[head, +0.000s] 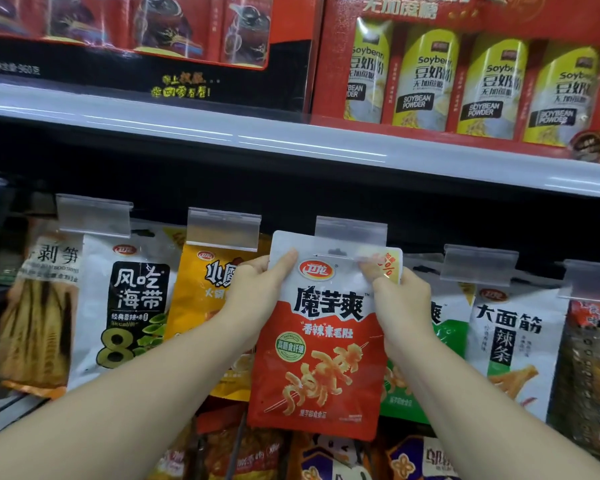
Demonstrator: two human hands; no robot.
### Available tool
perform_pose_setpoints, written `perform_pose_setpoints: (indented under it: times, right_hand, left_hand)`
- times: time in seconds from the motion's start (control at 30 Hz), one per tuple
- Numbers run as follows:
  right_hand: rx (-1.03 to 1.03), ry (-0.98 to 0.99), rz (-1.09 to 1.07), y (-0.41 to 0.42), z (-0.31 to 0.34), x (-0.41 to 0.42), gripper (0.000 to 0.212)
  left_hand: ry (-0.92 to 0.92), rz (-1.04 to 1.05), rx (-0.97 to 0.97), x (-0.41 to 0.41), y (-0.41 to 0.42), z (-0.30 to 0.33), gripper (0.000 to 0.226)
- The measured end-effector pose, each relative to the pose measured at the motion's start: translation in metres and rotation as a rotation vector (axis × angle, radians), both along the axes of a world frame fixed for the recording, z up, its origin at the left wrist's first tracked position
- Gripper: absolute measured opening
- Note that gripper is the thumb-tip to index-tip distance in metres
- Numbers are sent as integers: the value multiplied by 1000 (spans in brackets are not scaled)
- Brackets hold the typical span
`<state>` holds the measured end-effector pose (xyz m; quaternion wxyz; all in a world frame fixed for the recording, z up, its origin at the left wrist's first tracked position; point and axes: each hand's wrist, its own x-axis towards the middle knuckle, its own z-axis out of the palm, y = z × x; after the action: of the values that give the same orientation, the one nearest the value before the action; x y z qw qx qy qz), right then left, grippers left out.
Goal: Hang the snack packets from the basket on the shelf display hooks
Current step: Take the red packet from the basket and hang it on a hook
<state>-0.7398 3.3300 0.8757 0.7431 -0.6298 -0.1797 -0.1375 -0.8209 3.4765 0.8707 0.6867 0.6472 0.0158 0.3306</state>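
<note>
A red and white snack packet (323, 341) is held upright in front of the hook row, its top edge just under a clear plastic hook label holder (351, 233). My left hand (257, 289) pinches its upper left edge, thumb on the front. My right hand (395, 296) pinches its upper right corner. The packet's hang hole (336, 252) sits near the top centre, right below the holder. The hook itself is hidden behind the packet. The basket is out of view.
Other packets hang alongside: a white and black one (132, 306), an orange one (201, 306), a green one (444, 341), a white one (513, 341). A shelf edge (291, 140) above carries red gift boxes (465, 74). More packets hang in a lower row (257, 455).
</note>
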Motion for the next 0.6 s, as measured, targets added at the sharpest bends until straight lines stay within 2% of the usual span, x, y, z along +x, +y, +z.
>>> perform_pose_setpoints:
  times: [0.1, 0.23, 0.33, 0.6]
  right_hand:
    - [3, -8, -5, -3, 3, 1, 27]
    - [3, -1, -5, -5, 5, 4, 37]
    - [-43, 11, 10, -3, 4, 4, 31]
    - [-128, 15, -48, 3, 1, 22, 26]
  left_hand:
    - [-27, 11, 1, 2, -1, 2, 28]
    - [-40, 11, -10, 5, -3, 4, 25]
    - [-15, 50, -8, 9, 0, 1, 33]
    - [50, 117, 47, 28, 8, -4, 29]
